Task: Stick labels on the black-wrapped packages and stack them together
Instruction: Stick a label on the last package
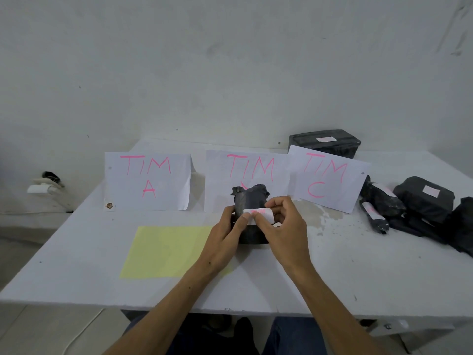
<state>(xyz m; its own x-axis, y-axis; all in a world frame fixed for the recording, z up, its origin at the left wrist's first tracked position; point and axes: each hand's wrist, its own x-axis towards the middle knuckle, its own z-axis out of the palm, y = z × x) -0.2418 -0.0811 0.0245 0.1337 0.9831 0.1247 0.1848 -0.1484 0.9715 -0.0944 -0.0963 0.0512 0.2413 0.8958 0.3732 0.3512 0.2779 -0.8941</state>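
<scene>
- Standing upright on the white surface [76, 265] before the middle sign, the black-wrapped package [249, 201] points its twisted end up.
- Left hand [226, 238] grips its side.
- Right hand [284, 231] pinches the white label [258, 215], lying crosswise on it.

Bare table [76, 252] lies open left; black packages [422, 208] crowd the right, paper signs [148, 180] behind.

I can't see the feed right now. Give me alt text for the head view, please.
Both hands hold a black-wrapped package upright on the white table; the left hand and right hand pinch a white label against its front. Behind stand paper signs, two reading TIM A and TIM C. More labelled black packages lie at right.
</scene>
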